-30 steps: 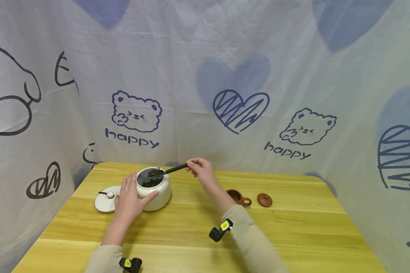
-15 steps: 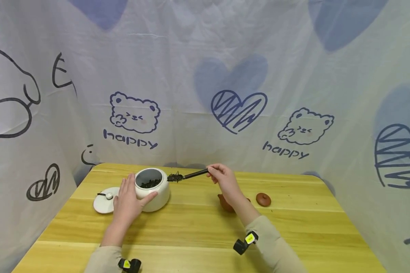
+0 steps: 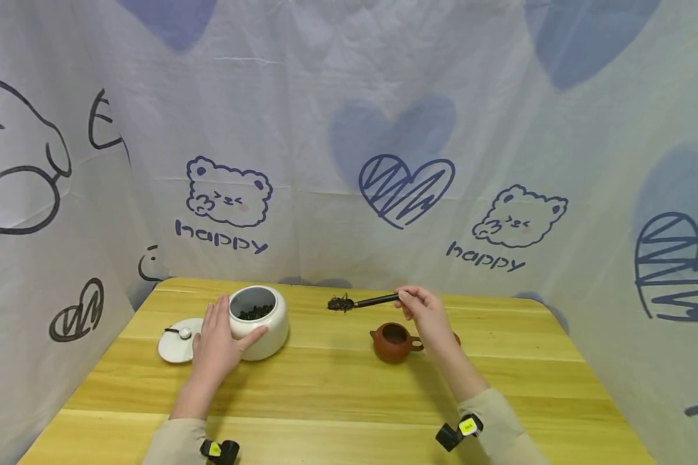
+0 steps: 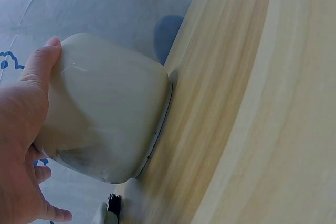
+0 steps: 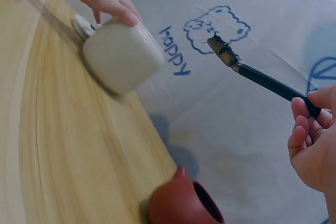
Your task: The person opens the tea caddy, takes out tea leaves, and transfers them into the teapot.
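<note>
Dark tea leaves are heaped on the end of a dark-handled tea scoop [image 3: 378, 300], which my right hand [image 3: 433, 320] pinches by the far end of its handle. The scoop is held above the table, between a white jar [image 3: 270, 336] and a small reddish-brown teapot [image 3: 391, 350]. The teapot has no lid on it. Against the jar's left side rests my left hand [image 3: 218, 342], fingers extended and thumb spread across its front; the left wrist view also shows the thumb [image 4: 44, 61] touching the wall. More dark leaves [image 3: 257, 312] lie inside the uncovered jar.
The jar's white lid [image 3: 174, 349] lies on the wooden table [image 3: 302, 407] left of the jar, partly behind the left hand. A brown edge of the teapot lid [image 3: 457, 339] peeks out beside the right wrist. Printed cloth [image 3: 314, 245] hangs behind the table.
My right hand has lifted the loaded scoop out of the jar and carried it right, toward the teapot. The teapot has come into fuller view. My left hand has stayed on the jar.
</note>
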A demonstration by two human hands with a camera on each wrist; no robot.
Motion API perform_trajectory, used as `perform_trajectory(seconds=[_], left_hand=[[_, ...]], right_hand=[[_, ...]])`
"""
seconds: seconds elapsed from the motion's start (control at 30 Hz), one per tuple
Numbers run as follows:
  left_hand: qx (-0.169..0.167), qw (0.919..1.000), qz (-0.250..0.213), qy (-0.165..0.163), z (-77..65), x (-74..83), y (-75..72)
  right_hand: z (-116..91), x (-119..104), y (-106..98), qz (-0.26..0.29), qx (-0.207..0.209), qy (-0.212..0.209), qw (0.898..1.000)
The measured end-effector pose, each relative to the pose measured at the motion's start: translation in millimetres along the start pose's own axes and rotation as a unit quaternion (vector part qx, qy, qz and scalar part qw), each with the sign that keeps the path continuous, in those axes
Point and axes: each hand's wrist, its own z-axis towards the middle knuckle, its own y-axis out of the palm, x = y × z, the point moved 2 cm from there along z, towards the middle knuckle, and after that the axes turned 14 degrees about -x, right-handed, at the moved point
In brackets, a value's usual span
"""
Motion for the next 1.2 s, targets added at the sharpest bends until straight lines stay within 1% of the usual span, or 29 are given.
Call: perform_trajectory(seconds=[0.2,0.47,0.6,0.87,1.0,1.2], left_hand=[[0.002,1.0,0.001,0.001,0.0,0.0,-0.6],[0.0,1.0,-0.003,0.0,-2.2,0.0,0.2],[0.003,1.0,-0.003,0.002,-2.3,-0.2,1.0],[0.002,1.0,-0.003,0.005,0.0,0.3,1.9],[0.003,1.0,-0.004,0.005,-0.9,1.0,1.1],[0.004,1.0,-0.006,0.004,-2.7,0.9,1.4]], right_hand=[[-12,1,-21,0.015,0.032,-0.005,0.999],[-30,5,-43,-0.018,0.069,0.009,0.997],[-38,12,-54,-0.013,0.082,0.018,0.996],[-52,28,-72,-0.007,0.112,0.02,0.993],[-57,35,-79,-0.031,0.12,0.028,0.992],[-61,43,-83,-0.072,0.132,0.039,0.988]])
